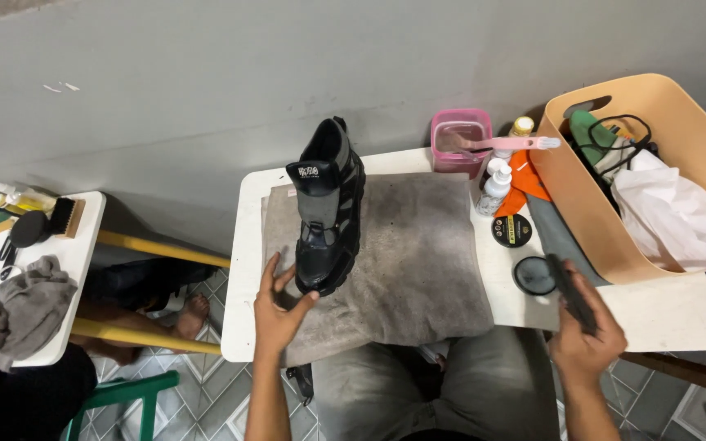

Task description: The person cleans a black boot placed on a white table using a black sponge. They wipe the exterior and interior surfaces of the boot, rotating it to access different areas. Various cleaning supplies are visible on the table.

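Centrally, a black high-top shoe (328, 214) stands upright on a grey towel (418, 261) spread over the white worktop (672, 314); the left hand (278, 306) rests open beside its toe, thumb touching the sole; the right hand (586, 331) is clenched around a dark brush (569, 292), just beside an open round polish tin (534, 275); a second tin (511, 230), small bottles (496, 188) and a pink tub (461, 139) with a pink toothbrush (512, 144) across it stand behind; a tan basket (655, 180) sits at the right; a neighbouring side table (83, 245) carries a grey rag (22, 310).
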